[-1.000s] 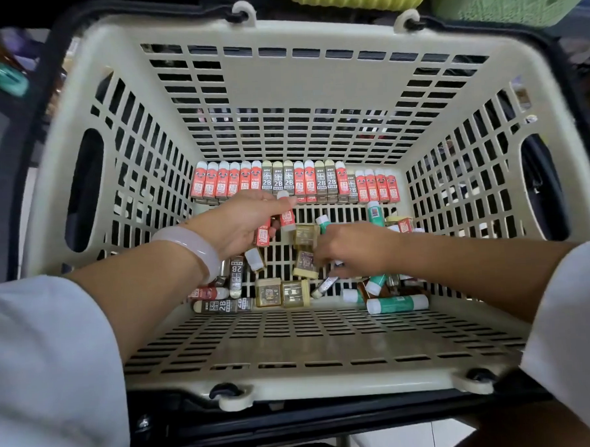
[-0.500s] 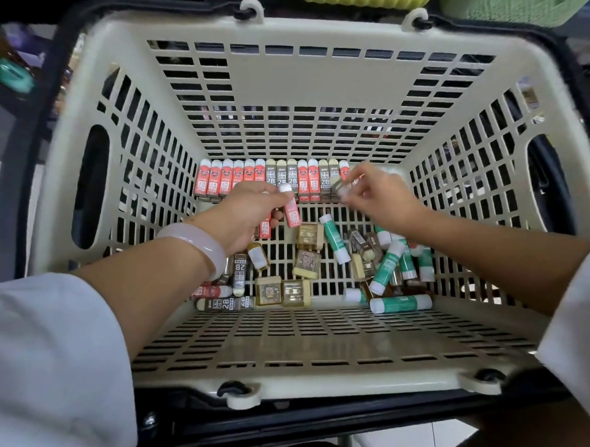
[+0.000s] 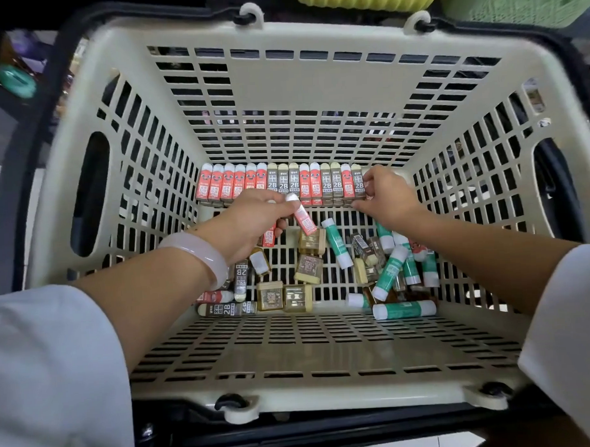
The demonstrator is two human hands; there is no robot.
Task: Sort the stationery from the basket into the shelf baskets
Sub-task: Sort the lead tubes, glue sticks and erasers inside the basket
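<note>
Head: red eraser upright, leaning left.

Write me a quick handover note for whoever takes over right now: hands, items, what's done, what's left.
Left hand grips red erasers.
Right hand pinches the right end of the eraser row lined along the far wall of the cream basket.
Done: that row is lined up.
Left: loose glue sticks, tan sharpeners and 2B erasers lie unsorted on the floor; nothing visibly moved to shelf baskets.
</note>
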